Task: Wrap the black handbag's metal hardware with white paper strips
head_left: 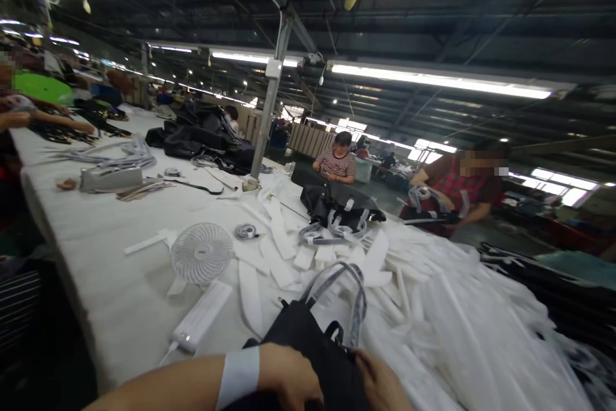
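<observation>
Bag (337,360), black, close before the body, with left hand (291,374) upon it and right hand (382,382) at its side; cannot tell, for either, whether pinching or only touching. Could snag by looped handles (359,308) among loose white pieces (375,257) if pulled carelessly.

White table (115,289), round fan (202,253), coiled strap (246,231), white strips (249,292), black heap (202,135)

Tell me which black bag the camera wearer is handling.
The nearest black bag, between the left hand and right hand; the other black bags are farther away.
</observation>
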